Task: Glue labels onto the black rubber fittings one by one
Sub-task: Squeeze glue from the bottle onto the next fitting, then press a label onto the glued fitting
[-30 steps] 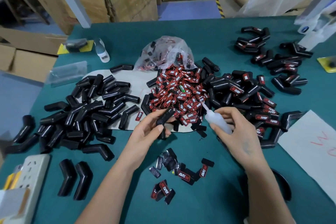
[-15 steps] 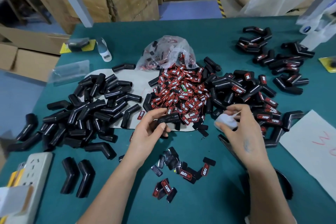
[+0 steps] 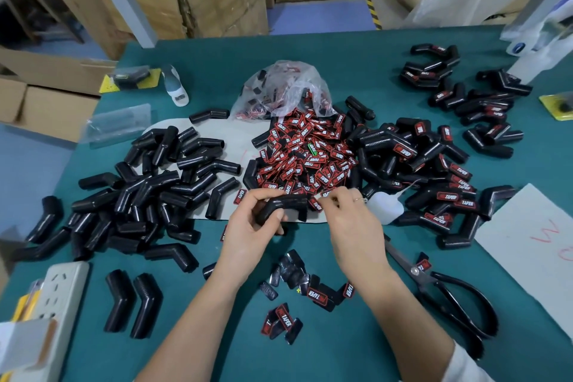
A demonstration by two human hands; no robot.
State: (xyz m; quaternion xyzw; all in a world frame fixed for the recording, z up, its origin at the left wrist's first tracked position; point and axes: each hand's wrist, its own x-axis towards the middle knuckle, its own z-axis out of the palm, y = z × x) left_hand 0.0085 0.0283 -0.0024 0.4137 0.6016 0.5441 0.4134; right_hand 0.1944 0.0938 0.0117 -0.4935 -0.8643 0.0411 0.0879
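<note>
We judge the fitting [image 3: 280,206] light, bendy rubber, best gripped at its elbow; left hand [image 3: 248,232] curls round it; right hand [image 3: 347,220] pinches toward the labels [image 3: 307,158], contents unclear.

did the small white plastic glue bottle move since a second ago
Yes. The small white plastic glue bottle left the right hand and now lies on the green table, right of that hand, beside the labelled fittings.
</note>
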